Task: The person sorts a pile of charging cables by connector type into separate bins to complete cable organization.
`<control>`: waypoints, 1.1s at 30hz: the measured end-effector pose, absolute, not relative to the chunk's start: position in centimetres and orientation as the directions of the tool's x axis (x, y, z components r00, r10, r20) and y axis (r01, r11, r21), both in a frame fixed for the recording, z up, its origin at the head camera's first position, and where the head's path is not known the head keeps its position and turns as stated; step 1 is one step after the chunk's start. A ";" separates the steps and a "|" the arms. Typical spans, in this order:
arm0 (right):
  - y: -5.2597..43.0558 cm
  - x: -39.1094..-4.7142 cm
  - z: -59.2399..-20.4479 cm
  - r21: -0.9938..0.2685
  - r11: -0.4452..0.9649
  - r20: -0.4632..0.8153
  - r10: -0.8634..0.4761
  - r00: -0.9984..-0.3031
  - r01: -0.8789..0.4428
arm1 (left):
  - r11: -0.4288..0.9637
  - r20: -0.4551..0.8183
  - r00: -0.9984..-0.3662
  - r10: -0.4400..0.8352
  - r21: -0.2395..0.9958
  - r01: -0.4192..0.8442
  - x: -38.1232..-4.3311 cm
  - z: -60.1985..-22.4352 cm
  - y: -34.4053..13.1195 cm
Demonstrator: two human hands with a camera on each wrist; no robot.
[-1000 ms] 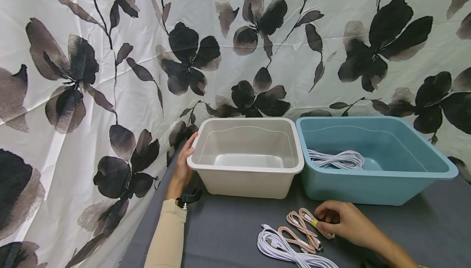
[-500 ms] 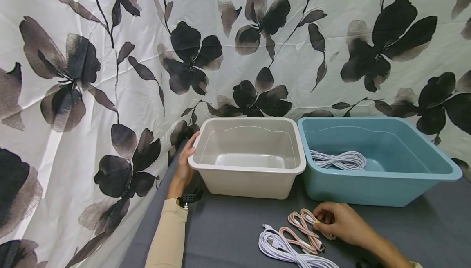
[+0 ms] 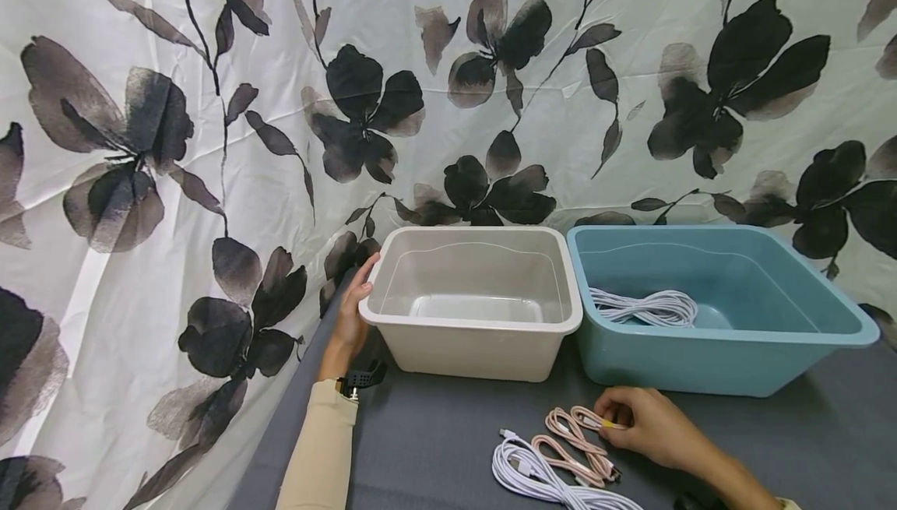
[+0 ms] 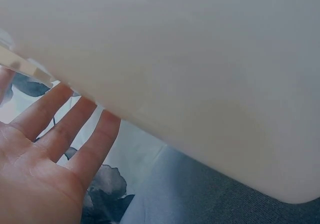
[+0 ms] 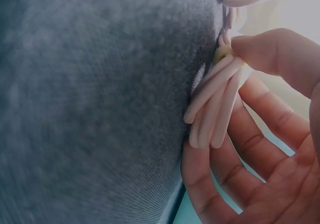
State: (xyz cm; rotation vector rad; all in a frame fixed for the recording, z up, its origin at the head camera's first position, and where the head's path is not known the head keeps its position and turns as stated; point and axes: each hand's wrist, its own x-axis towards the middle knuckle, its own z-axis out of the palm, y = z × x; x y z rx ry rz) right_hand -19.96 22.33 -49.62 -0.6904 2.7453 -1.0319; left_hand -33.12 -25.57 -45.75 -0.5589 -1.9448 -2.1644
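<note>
My right hand (image 3: 655, 426) pinches one end of a pink cable bundle (image 5: 215, 98) at its yellow tie, just in front of the blue bin (image 3: 701, 362). In the right wrist view the thumb lies over the tie and the fingers reach beneath the looped cable. Against the left side of the beige bin (image 3: 469, 325) rests my left hand (image 3: 348, 323), its fingers extended and touching near the rim. A second pink cable bundle (image 3: 554, 455) lies beside the held one. Nearer to me is a coiled white cable (image 3: 529, 479), partly cut off by the head view's lower edge.
The two bins stand side by side on a grey cloth surface (image 3: 434, 432). Inside the blue bin, at its left, lies a bundled white cable (image 3: 652, 309). A floral curtain (image 3: 280, 66) hangs right behind the bins and along the left.
The right fingers have closed on the pink cable's tied end and turned it slightly, with the bundle's far end now hidden in the hand. The left hand keeps its place at the beige bin.
</note>
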 end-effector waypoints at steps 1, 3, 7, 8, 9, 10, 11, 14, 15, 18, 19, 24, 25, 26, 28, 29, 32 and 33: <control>22.3 -20.0 -49.6 -0.650 0.663 0.035 -0.460 -0.887 -0.370 | -0.129 0.389 -0.914 0.117 0.918 0.374 -33.1 -45.8 -25.6; 22.4 -20.0 -49.5 -0.651 0.663 0.030 -0.463 -0.886 -0.369 | -0.131 0.389 -0.913 0.118 0.918 0.375 -33.2 -45.8 -25.6; 22.5 -19.9 -49.3 -0.654 0.659 0.026 -0.470 -0.882 -0.371 | -0.136 0.390 -0.914 0.112 0.917 0.375 -33.1 -45.8 -25.6; 22.5 -19.8 -49.3 -0.654 0.659 0.028 -0.470 -0.882 -0.372 | -0.136 0.391 -0.914 0.110 0.917 0.376 -33.1 -45.8 -25.6; 22.5 -19.8 -49.2 -0.653 0.657 0.034 -0.470 -0.882 -0.376 | -0.137 0.391 -0.914 0.108 0.917 0.375 -33.1 -45.8 -25.6; 22.5 -19.8 -49.2 -0.650 0.658 0.043 -0.469 -0.882 -0.381 | -0.137 0.392 -0.914 0.105 0.916 0.377 -33.2 -45.8 -25.6; 22.5 -19.8 -49.1 -0.647 0.657 0.053 -0.467 -0.883 -0.387 | -0.136 0.391 -0.915 0.103 0.916 0.377 -33.2 -45.7 -25.6; 22.5 -19.8 -49.0 -0.635 0.659 0.085 -0.460 -0.884 -0.404 | -0.134 0.391 -0.914 0.104 0.917 0.377 -33.2 -45.8 -25.5; 22.4 -19.8 -48.9 -0.628 0.659 0.101 -0.458 -0.883 -0.414 | -0.133 0.392 -0.914 0.108 0.916 0.377 -33.2 -45.8 -25.5; 22.3 -19.8 -48.6 -0.617 0.653 0.149 -0.453 -0.879 -0.440 | -0.131 0.392 -0.912 0.118 0.917 0.377 -33.3 -45.8 -25.6; 22.3 -19.7 -48.5 -0.615 0.648 0.166 -0.452 -0.877 -0.450 | -0.132 0.393 -0.912 0.120 0.917 0.377 -33.3 -45.8 -25.6; 22.1 -19.6 -47.4 -0.624 0.608 0.227 -0.461 -0.858 -0.492 | -0.131 0.386 -0.917 0.101 0.919 0.373 -33.0 -45.9 -25.7; 22.1 -19.6 -47.1 -0.624 0.605 0.228 -0.463 -0.856 -0.494 | -0.131 0.386 -0.917 0.098 0.919 0.372 -32.9 -45.9 -25.7; 22.1 -19.5 -46.8 -0.624 0.605 0.229 -0.464 -0.856 -0.494 | -0.128 0.387 -0.917 0.096 0.919 0.374 -32.9 -45.9 -25.7; 22.0 -19.5 -46.1 -0.624 0.612 0.220 -0.458 -0.861 -0.485 | -0.129 0.388 -0.916 0.101 0.918 0.374 -32.9 -45.9 -25.7; 22.0 -19.4 -45.8 -0.624 0.618 0.213 -0.453 -0.866 -0.477 | -0.132 0.390 -0.915 0.105 0.917 0.376 -32.9 -45.9 -25.7; 22.0 -19.2 -45.0 -0.623 0.629 0.203 -0.444 -0.873 -0.465 | -0.134 0.392 -0.912 0.118 0.917 0.377 -33.1 -45.8 -25.6; 22.0 -19.2 -44.7 -0.623 0.631 0.202 -0.441 -0.874 -0.462 | -0.138 0.391 -0.913 0.120 0.917 0.375 -33.1 -45.8 -25.6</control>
